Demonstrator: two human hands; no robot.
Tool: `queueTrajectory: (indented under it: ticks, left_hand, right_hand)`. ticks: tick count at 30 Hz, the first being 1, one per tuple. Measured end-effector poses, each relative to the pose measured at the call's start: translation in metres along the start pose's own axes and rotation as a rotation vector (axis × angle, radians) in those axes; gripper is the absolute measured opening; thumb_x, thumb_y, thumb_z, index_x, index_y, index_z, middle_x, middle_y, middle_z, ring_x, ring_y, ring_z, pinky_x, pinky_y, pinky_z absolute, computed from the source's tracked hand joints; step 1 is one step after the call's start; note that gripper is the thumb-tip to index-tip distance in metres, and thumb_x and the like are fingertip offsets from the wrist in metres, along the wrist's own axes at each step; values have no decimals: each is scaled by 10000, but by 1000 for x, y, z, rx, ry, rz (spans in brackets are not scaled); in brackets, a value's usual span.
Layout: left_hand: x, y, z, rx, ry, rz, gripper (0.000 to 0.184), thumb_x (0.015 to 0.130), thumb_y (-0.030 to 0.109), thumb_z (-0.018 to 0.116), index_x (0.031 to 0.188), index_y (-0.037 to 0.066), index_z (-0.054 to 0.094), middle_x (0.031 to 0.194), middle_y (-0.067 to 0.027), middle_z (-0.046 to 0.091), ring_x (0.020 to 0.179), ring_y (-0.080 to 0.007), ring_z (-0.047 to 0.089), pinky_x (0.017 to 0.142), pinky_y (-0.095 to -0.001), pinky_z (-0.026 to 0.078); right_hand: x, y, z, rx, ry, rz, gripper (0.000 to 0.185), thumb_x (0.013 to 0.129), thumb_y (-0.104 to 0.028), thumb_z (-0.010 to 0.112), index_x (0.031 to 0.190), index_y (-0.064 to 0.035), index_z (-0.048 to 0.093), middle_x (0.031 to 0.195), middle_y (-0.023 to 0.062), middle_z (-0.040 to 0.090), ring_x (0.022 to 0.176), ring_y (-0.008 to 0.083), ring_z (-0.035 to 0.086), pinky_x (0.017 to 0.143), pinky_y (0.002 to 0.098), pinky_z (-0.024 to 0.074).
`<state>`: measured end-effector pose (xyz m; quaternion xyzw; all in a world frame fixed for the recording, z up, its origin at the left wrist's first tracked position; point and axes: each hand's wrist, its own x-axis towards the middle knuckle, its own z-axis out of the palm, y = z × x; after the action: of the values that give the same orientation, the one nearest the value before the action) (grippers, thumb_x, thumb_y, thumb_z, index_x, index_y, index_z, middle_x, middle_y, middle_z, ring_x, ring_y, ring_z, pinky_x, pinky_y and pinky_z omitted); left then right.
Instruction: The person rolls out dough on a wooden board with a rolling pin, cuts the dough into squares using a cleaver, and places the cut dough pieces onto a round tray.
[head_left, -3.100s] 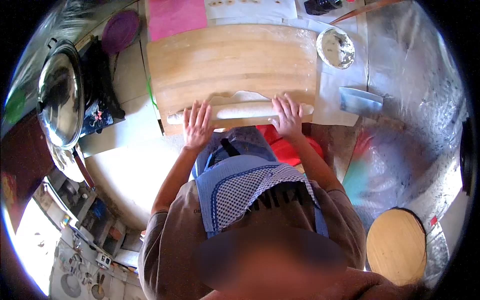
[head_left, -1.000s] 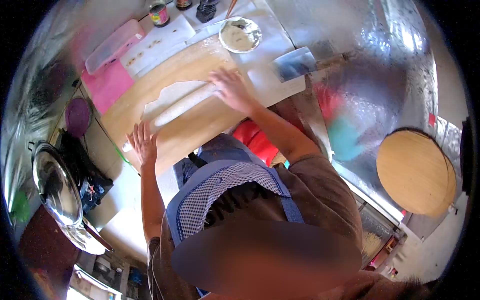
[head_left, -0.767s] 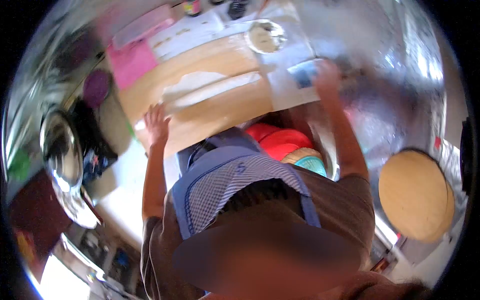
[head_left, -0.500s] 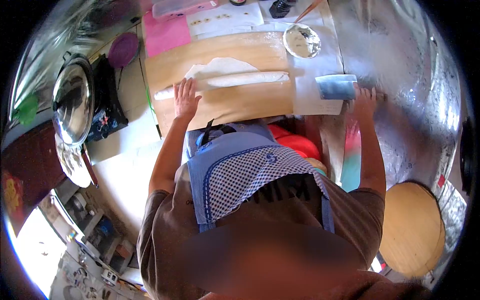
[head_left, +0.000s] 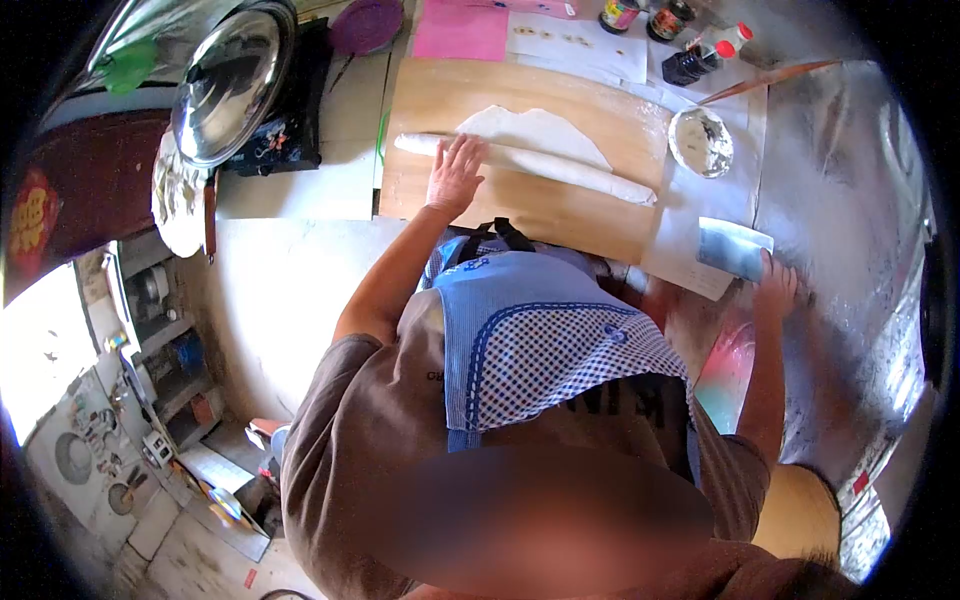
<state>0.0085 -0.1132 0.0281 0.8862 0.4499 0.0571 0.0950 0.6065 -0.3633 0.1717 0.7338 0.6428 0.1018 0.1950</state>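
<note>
A long white floured roll (head_left: pixel 570 172), which could be a rolling pin or rolled-up dough, lies across the wooden board (head_left: pixel 560 220). Behind it spreads a thin sheet of dough (head_left: pixel 530 125) with a rounded far edge. Near the roll's left end, my left hand (head_left: pixel 457 178) rests on it, palm down and fingers stretched out. At the right, my right hand (head_left: pixel 776 288) is closed at the handle end of a cleaver (head_left: pixel 735 247). The cleaver's broad blade is over the edge of the white paper; its handle is mostly hidden by my fingers.
A bowl of white flour or paste (head_left: pixel 700 142) stands right of the board, near several bottles and jars (head_left: pixel 690 65). Pink paper (head_left: pixel 460 28) lies behind the board. A domed metal lid (head_left: pixel 232 85) and a black cooker (head_left: pixel 290 140) are at the left.
The camera view has turned, so the board and other things appear farther right and tilted. My left hand stays on the roll; my right hand remains at the cleaver.
</note>
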Motion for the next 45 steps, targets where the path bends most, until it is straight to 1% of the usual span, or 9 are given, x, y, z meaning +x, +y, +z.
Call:
queueTrajectory:
  ticks: [11,16,19,24,27,32,37,41,45]
  left_hand:
    - [-13,3,-6,-48,38,-21,594,748,190,730,1305,151,526,1320,-58,514,1281,-282,425,1145,-466,264]
    - [-4,0,-6,-107,97,19,527,727,166,719,1229,150,559,1261,-56,549,1232,-268,473,1122,-472,296]
    - [-8,-1,1,-180,110,3,463,711,140,719,1151,133,573,1240,-53,556,1214,-270,489,1120,-478,302]
    - [-22,-5,0,-222,129,44,461,717,139,697,1164,133,580,1228,-38,571,1217,-253,482,1079,-450,326]
    - [-25,-8,4,-240,138,46,466,727,136,686,1182,137,582,1235,-34,566,1207,-246,485,1072,-442,329]
    - [-20,-15,6,-331,152,72,446,756,136,673,1194,123,585,1239,-57,558,1191,-274,493,1065,-459,353]
    - [-30,-26,-11,-330,240,80,406,769,130,662,1169,119,595,1224,-75,560,1179,-286,497,1062,-464,360]
    - [-62,-47,-22,-513,339,-293,450,749,58,718,1178,85,581,1164,-135,563,1126,-343,508,997,-445,406]
    - [-71,-79,-13,-971,410,-784,437,822,34,686,1240,43,563,1171,-128,561,984,-226,605,807,-331,532]
  right_hand:
    - [0,14,22,-81,41,-158,778,745,-147,702,1462,-221,410,869,34,553,916,237,580,1016,449,414]
    - [6,-1,-6,-136,-276,-74,620,829,-123,614,1426,-192,462,930,72,634,863,281,629,890,473,465]
    - [-12,1,4,-159,-213,-134,674,808,-133,615,1449,-213,423,933,108,649,841,292,650,738,474,506]
    - [-22,-39,-68,139,-366,98,519,860,-226,642,1365,-222,519,922,156,670,824,333,665,748,482,511]
    - [-10,-70,-91,418,-413,227,491,863,-236,637,1343,-279,543,736,117,627,670,295,629,671,436,505]
    - [52,-163,-97,788,-503,119,445,885,-235,636,1314,-144,560,684,82,534,620,225,534,626,351,462]
    - [92,-252,-80,999,-487,63,443,884,-262,651,1261,-47,560,783,141,615,714,262,614,686,377,484]
    - [120,-311,-147,1122,-359,-172,432,900,-320,633,1219,-36,565,893,214,656,832,333,662,733,402,494]
    - [139,-349,-184,1002,-509,-279,431,904,-306,621,1247,-55,547,963,230,660,901,365,654,783,422,499]
